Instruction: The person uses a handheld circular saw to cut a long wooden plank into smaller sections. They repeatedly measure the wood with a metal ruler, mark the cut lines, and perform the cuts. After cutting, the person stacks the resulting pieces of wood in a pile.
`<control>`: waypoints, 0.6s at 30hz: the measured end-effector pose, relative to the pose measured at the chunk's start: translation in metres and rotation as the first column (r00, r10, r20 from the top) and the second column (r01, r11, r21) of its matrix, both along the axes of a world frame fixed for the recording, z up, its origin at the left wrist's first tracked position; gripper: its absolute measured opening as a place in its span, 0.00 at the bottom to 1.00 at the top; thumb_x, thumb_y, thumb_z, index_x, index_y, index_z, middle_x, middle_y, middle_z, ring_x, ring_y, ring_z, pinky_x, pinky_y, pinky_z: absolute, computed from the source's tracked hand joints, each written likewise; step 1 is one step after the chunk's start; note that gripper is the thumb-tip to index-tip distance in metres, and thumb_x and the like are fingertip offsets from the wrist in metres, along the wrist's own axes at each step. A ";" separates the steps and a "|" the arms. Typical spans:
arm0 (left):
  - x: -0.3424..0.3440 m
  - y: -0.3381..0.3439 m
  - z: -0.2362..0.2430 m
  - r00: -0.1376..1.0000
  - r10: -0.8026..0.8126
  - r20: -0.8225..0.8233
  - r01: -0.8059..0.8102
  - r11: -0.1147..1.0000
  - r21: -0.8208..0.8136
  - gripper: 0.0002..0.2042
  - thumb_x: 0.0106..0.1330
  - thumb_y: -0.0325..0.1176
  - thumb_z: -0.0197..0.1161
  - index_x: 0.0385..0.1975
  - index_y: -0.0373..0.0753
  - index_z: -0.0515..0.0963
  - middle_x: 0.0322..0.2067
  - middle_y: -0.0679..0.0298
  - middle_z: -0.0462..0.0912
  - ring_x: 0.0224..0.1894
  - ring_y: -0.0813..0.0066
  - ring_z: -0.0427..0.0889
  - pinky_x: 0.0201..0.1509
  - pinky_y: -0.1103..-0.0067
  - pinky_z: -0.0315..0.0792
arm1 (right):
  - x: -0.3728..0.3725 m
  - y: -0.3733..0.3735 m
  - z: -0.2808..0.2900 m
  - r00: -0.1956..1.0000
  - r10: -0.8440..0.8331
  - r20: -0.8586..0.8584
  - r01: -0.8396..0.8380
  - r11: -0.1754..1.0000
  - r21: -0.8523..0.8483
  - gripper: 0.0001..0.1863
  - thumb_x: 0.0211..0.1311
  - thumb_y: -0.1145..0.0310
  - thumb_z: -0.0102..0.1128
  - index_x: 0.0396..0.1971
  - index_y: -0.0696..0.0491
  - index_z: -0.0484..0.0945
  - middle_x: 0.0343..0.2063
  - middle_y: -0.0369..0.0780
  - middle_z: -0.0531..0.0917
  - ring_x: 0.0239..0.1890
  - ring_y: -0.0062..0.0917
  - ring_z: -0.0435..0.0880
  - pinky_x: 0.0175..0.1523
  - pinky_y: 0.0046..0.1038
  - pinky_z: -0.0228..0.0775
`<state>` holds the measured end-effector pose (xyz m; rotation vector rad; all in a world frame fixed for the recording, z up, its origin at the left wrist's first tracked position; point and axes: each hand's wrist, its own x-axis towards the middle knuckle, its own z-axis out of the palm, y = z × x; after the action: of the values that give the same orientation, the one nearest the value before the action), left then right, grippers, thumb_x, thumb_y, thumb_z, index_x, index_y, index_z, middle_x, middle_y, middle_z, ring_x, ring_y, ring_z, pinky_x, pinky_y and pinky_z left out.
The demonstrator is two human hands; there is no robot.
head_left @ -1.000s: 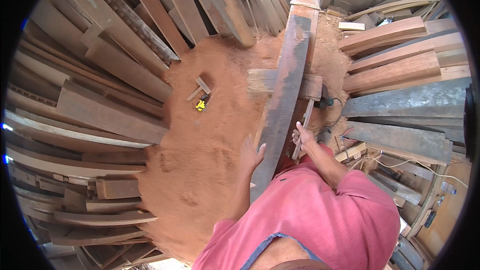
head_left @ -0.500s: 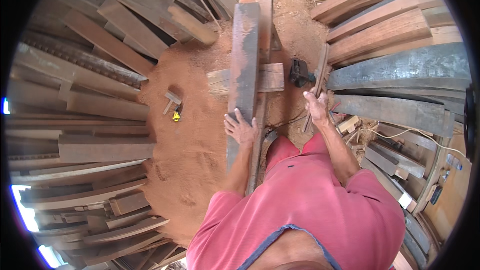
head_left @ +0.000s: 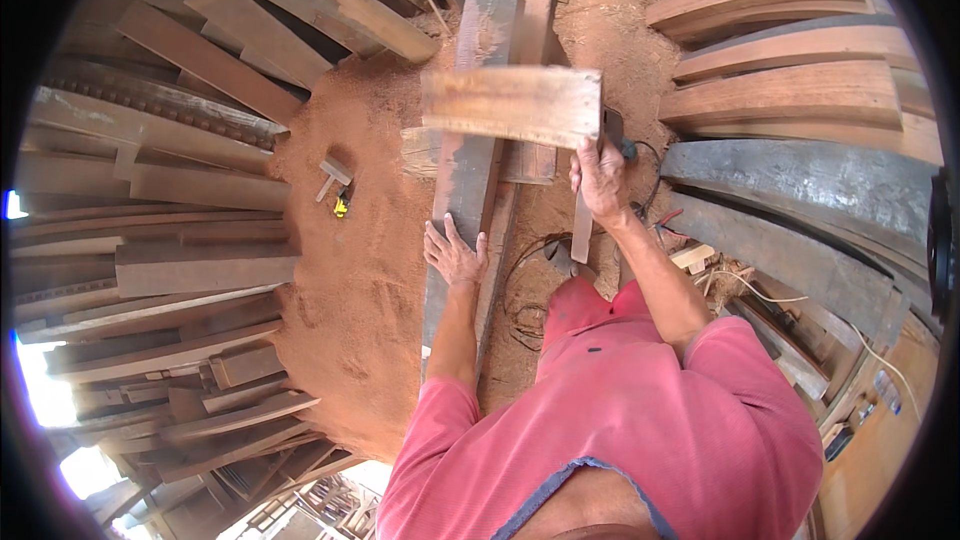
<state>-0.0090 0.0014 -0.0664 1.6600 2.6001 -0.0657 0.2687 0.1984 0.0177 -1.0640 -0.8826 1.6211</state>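
Note:
A long timber beam point(head_left: 465, 180), dark grey with worn reddish patches, lies lengthwise ahead of me over a supporting timber point(head_left: 525, 20). My left hand point(head_left: 457, 252) rests on the beam's near part, palm down and fingers spread. With my right hand point(head_left: 600, 182) I grip a wide, flat wooden piece point(head_left: 512, 105) by its right end. It is raised crosswise over the beam; whether it touches the beam I cannot tell. A narrow pale strip point(head_left: 582, 232) extends below my right hand, and its join with the wide piece is hidden. A dark power tool point(head_left: 614, 128) is partly hidden behind them.
Reddish sawdust point(head_left: 365, 340) covers the floor. On it lie a small T-shaped tool point(head_left: 335, 175) and a yellow-and-black tape measure point(head_left: 342, 206). Stacked boards point(head_left: 205, 270) crowd the left, curved timbers point(head_left: 785, 90) the right. A cable point(head_left: 522, 315) loops near my legs; red-handled pliers point(head_left: 671, 219) lie right.
My right hand has moved left and swung the wooden piece from edge-on beside the beam to broadside across it. My left hand stays on the beam while the whole view has shifted slightly.

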 end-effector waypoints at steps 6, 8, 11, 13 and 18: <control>-0.003 -0.002 -0.005 0.999 -0.020 0.041 0.020 1.000 0.019 0.47 0.67 0.64 0.60 0.79 0.42 0.52 0.76 0.34 0.47 0.76 0.34 0.49 0.75 0.43 0.45 | -0.056 -0.088 -0.058 0.991 0.124 -0.053 -0.134 0.889 -0.439 0.25 0.78 0.42 0.52 0.40 0.52 0.76 0.27 0.36 0.79 0.27 0.19 0.82 0.28 0.25 0.76; -0.005 -0.008 -0.008 0.997 -0.013 0.076 0.008 0.998 0.066 0.48 0.67 0.65 0.59 0.77 0.37 0.51 0.76 0.33 0.47 0.76 0.33 0.49 0.75 0.42 0.44 | -0.079 -0.108 -0.077 0.982 0.182 0.049 -0.167 0.959 -0.227 0.24 0.79 0.45 0.52 0.44 0.55 0.77 0.29 0.37 0.79 0.32 0.22 0.84 0.30 0.28 0.77; -0.012 -0.013 -0.008 0.978 -0.021 0.206 -0.011 0.988 0.156 0.53 0.64 0.67 0.61 0.75 0.28 0.51 0.77 0.32 0.43 0.78 0.30 0.42 0.77 0.40 0.37 | -0.092 -0.124 -0.115 0.904 0.402 0.144 -0.330 0.873 -0.359 0.23 0.75 0.55 0.59 0.48 0.63 0.77 0.37 0.44 0.82 0.41 0.29 0.85 0.39 0.40 0.85; -0.015 -0.020 -0.005 0.961 0.043 0.275 -0.076 0.991 0.108 0.55 0.61 0.67 0.64 0.74 0.26 0.51 0.78 0.32 0.41 0.80 0.29 0.37 0.79 0.40 0.33 | -0.103 -0.113 -0.082 0.907 0.420 -0.041 -0.357 0.712 -0.604 0.23 0.72 0.57 0.63 0.46 0.66 0.77 0.39 0.47 0.82 0.39 0.30 0.85 0.42 0.44 0.87; 0.002 -0.012 0.028 0.934 -0.017 0.357 0.020 1.000 -0.003 0.57 0.54 0.61 0.74 0.79 0.41 0.50 0.79 0.35 0.38 0.81 0.29 0.30 0.79 0.40 0.26 | -0.137 -0.105 -0.112 0.896 0.437 0.083 -0.339 0.792 -0.507 0.25 0.69 0.59 0.69 0.50 0.68 0.77 0.44 0.46 0.85 0.40 0.32 0.88 0.45 0.43 0.88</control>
<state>-0.0071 -0.0108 -0.0388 1.5257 2.3094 0.2082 0.1316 0.0939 -0.0945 -1.4800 -0.8896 2.1918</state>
